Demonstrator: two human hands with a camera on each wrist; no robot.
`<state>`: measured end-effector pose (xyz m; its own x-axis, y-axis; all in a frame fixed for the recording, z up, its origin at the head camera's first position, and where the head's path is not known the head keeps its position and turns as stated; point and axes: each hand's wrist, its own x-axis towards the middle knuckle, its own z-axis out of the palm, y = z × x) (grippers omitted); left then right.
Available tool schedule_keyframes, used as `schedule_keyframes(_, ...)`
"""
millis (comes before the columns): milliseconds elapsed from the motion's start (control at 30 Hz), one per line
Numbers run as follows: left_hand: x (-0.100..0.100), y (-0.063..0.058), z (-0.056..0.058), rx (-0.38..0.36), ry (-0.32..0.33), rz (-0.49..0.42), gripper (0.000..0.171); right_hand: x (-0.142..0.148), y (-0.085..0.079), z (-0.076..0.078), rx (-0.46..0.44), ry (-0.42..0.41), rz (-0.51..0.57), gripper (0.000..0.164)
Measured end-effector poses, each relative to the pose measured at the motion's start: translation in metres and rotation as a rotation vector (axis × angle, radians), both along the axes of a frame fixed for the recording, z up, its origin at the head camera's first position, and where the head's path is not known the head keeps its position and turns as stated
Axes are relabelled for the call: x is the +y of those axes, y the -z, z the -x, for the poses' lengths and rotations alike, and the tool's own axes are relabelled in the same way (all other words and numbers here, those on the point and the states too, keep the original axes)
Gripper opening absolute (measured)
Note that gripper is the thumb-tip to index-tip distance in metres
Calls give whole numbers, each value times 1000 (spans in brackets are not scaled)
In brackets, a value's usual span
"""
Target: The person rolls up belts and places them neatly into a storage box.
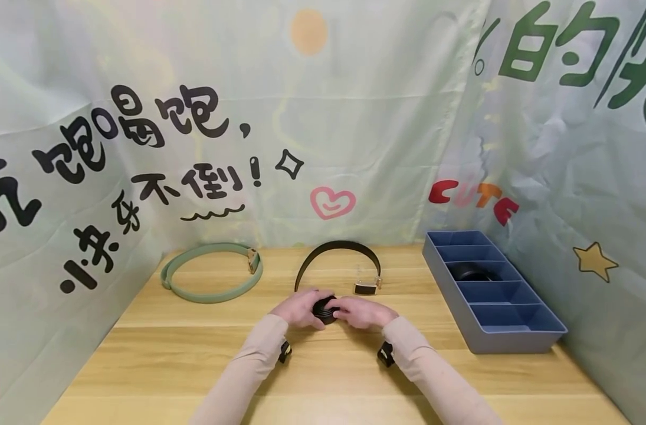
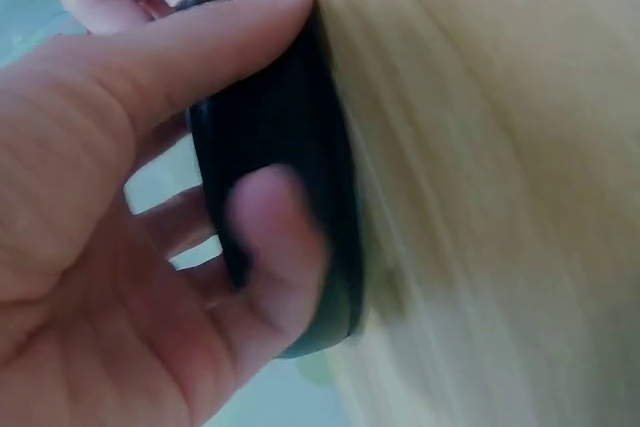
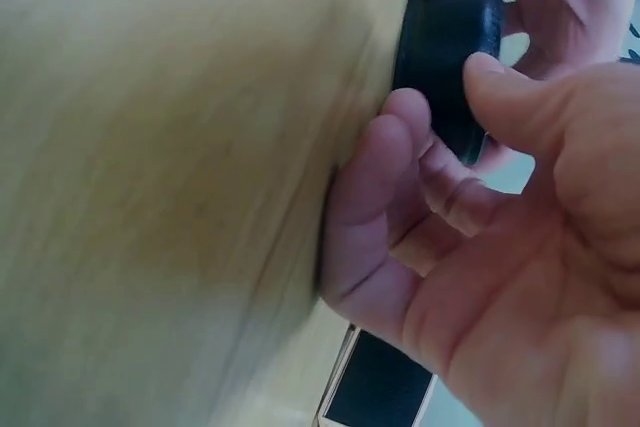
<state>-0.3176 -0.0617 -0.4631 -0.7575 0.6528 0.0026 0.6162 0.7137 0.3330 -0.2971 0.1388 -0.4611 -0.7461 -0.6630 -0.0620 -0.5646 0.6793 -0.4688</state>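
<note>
A coil of black belt stands on the wooden table, its wound layers showing on top. The left hand grips it from the left, thumb across the outer layer in the left wrist view. On the other side, the right hand holds the coil between thumb and curled fingers. Behind the hands a black strap arcs round to a gold-edged buckle. Where the strap passes behind the left hand, its link to the coil is hidden. The right wrist view shows part of the buckle below the right hand.
A light green belt lies in a loop at the back left. At the right stands a blue-grey divided box, with a black coiled item in its middle compartment. Printed cloth hangs behind and at both sides.
</note>
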Motion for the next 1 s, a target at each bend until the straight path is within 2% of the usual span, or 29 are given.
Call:
schedule_keyframes(67,3,-1,0,31,-7,-5,67,-2,1,-1,-6,3,-2,30)
schedule_keyframes(167,6,-2,-1,81,-55,2,61,-5,2,-2,0,12,-17,30)
schedule_keyframes(300,6,-4,-3,105,-97,53,67,-7,3,-1,12,10,-44,28)
schedule_keyframes(367,4,-4,-2,80,-75,65,73,-6,2,1,14,-9,-42,27)
schedule_keyframes(500,-2,-8,2,-4,17,45,84,-4,-1,5,5,-37,-53,27)
schedule_keyframes(567,-3,-9,4,-26,40,38,84,-4,-3,7,-19,-40,-64,27)
schedule_keyframes(633,-2,-10,5,-11,45,26,76,-4,-3,8,-37,-45,-66,27)
schedule_keyframes(700,0,-9,5,29,11,20,68,-5,-3,8,-36,-42,-69,28)
schedule_keyframes(800,6,-7,4,111,-89,14,55,-7,-2,7,-13,-22,-62,27)
schedule_keyframes(900,12,-2,1,164,-207,19,56,-7,-1,6,6,2,-65,24)
schedule_keyframes(967,13,-1,-1,172,-234,24,56,-6,0,6,13,23,-75,24)
schedule_keyframes(1000,13,-1,-1,169,-214,23,56,-5,1,6,10,28,-77,24)
